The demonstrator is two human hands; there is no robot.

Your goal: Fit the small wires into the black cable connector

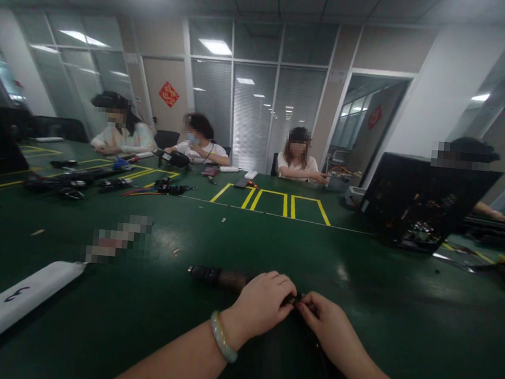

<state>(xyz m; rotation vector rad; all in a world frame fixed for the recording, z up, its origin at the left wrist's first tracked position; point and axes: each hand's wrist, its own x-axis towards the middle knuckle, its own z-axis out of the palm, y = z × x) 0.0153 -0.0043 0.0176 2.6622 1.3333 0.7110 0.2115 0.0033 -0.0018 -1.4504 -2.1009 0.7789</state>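
Note:
A dark cylindrical device (229, 279) lies across the green table in front of me, its metal-tipped end pointing left. My left hand (267, 297), with a pale bangle on the wrist, is closed over its right part. Right beside it, my right hand (319, 313) has thumb and fingers pinched together at a small dark end piece (298, 298) with a bit of metal showing. What exactly the right fingertips hold is too small and covered to tell. Both hands nearly touch. A dark strip, perhaps a cable, runs toward me below the right hand.
On the left lies a long white device (21, 302) marked 3, with a strap. Dark parts and wires (164, 186) are spread farther back. Yellow tape outlines (272, 192) mark the table. A black computer case (410, 203) stands at the right. Several people sit across the table.

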